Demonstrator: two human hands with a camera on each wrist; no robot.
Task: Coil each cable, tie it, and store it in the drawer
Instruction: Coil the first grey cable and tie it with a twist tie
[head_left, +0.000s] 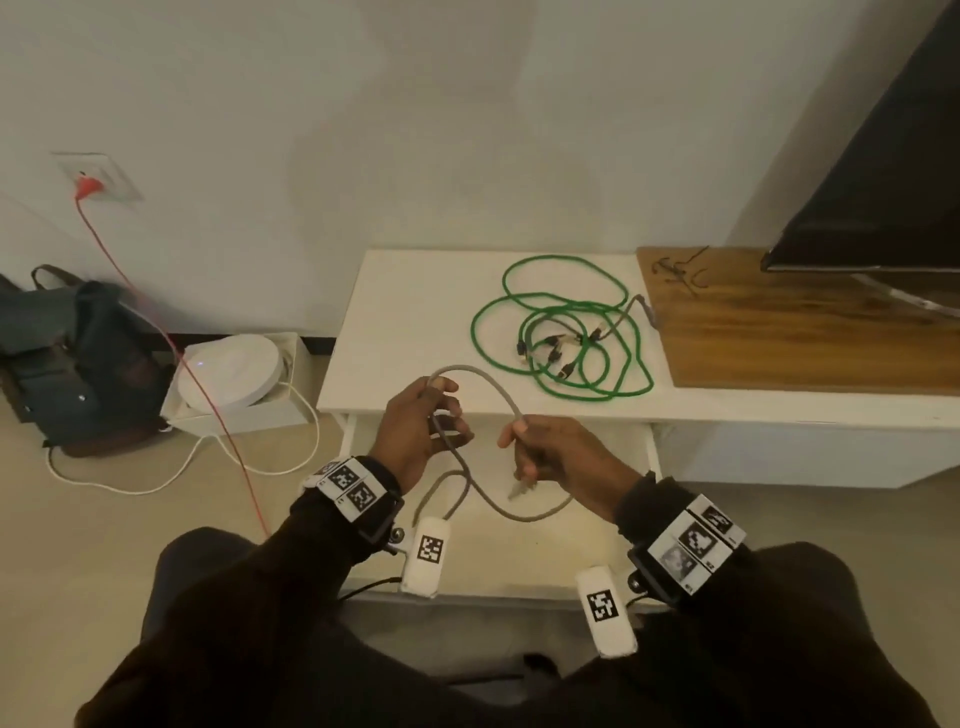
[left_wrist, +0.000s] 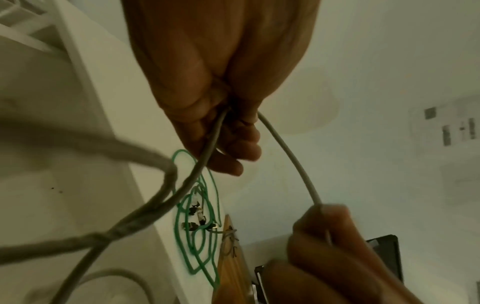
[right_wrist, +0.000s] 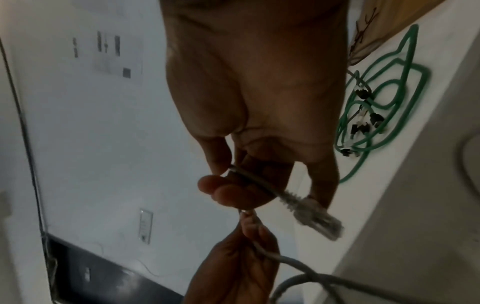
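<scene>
— Left hand (head_left: 415, 431)?
— Curled round loops of the grey network cable (head_left: 488, 387), gathered as a coil held over the open drawer (head_left: 519, 551).
— Right hand (head_left: 556, 449)?
— Pinching the same cable near its clear plug (right_wrist: 315, 219), probably feeding the last slack.
— Green cable (head_left: 561, 332)?
— Loose on the white cabinet top (head_left: 410, 322), not yet coiled.

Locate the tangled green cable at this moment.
In the head view, the tangled green cable lies loose on the white cabinet top, beyond both hands and just left of the wooden board.
</scene>
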